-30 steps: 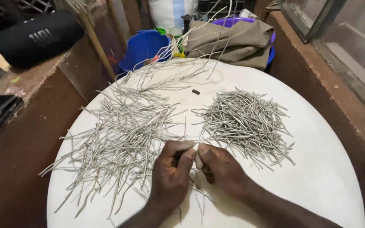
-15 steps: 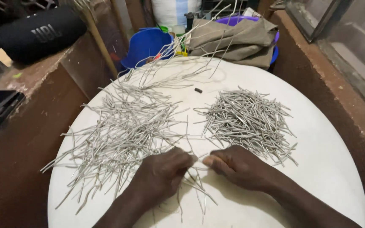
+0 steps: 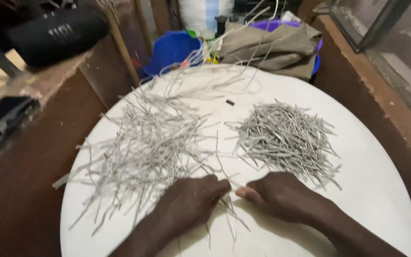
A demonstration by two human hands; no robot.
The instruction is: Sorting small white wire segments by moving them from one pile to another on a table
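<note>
Your hands have drawn apart since a second ago: left hand (image 3: 191, 202) and right hand (image 3: 279, 195), fingers pinched together on one grey strand (image 3: 234, 189), pull it between the loose pile (image 3: 143, 147) and trimmed heap (image 3: 286, 138) on the white table (image 3: 381, 200).

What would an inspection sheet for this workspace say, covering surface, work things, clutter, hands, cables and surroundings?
Surface: round white table, mostly covered.
Work things: loose heap of long grey strips on the left; tidier pile of short grey pieces on the right.
Clutter: small dark bit between the heaps.
Hands: left hand and right hand rest on the table, fingertips pinching thin strips between them.
Cables: nothing seen.
Surroundings: blue bucket, folded khaki cloth, black cylindrical speaker, brown walls.
</note>
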